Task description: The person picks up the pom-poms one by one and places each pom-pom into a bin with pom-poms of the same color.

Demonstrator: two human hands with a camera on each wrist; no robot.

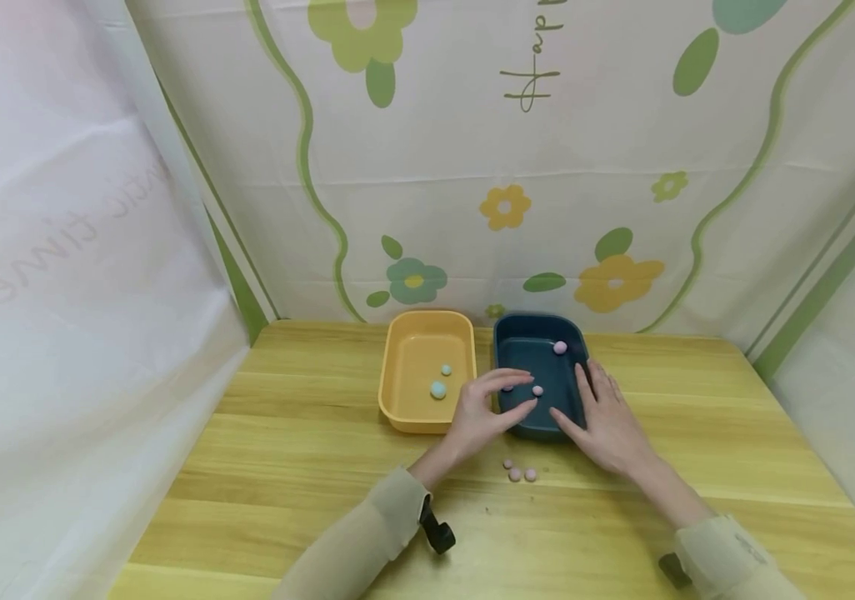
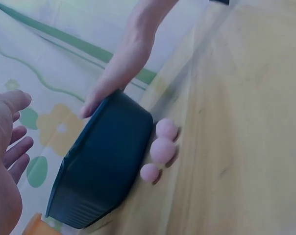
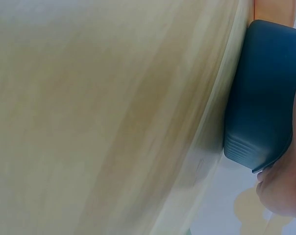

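A dark blue tray [image 1: 528,327] stands at the back of the table with three small pink balls [image 1: 560,347] inside. Over its left side hovers my left hand [image 1: 482,414], thumb and fingers apart with nothing visibly held. One pink ball [image 1: 537,391] lies in the tray just beyond those fingertips. My right hand [image 1: 607,427] rests at the tray's right front rim, its fingers extended and spread. In the left wrist view, three more pink balls [image 2: 162,150] sit on the table beside the tray wall.
To the left of the blue tray is a yellow tray [image 1: 392,367] holding two light blue balls [image 1: 438,389]. A printed cloth [image 1: 427,150] hangs behind the wooden table [image 1: 307,467], and more cloth hangs at both sides.
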